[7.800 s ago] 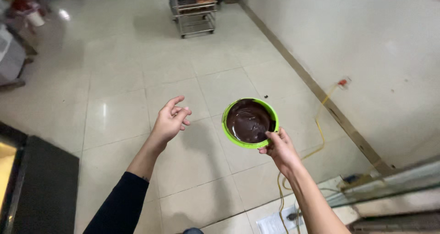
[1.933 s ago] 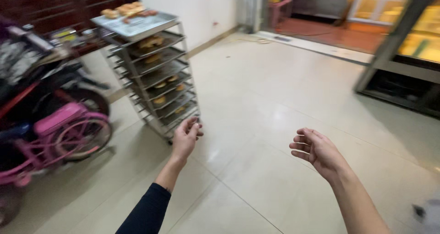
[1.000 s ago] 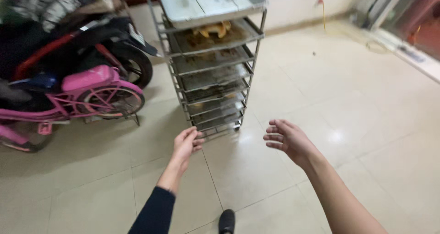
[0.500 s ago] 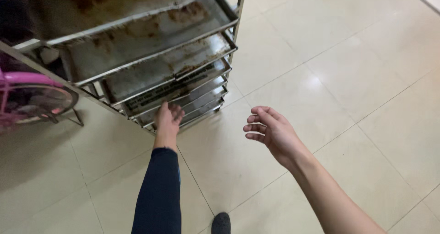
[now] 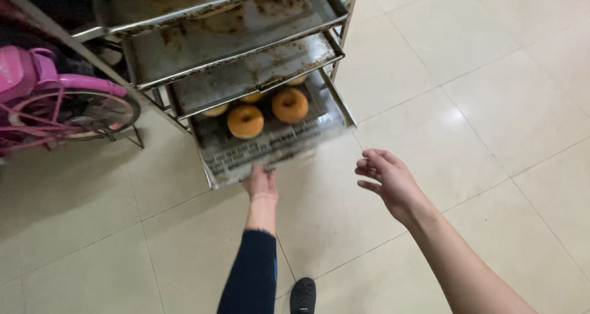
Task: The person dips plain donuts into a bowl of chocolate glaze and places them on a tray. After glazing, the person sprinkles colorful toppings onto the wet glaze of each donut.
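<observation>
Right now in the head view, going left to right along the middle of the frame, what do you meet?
Pink bicycle → ring doughnut on the pulled-out tray → left hand under the tray's front edge → right hand, open over the tiled floor.

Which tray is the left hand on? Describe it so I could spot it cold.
Find the metal rack beside the pink bicycle. The left hand grips the front edge of the lowest tray, which sticks out past the trays above. Unlike those stained, bare-looking trays, it shows round golden doughnuts.
</observation>
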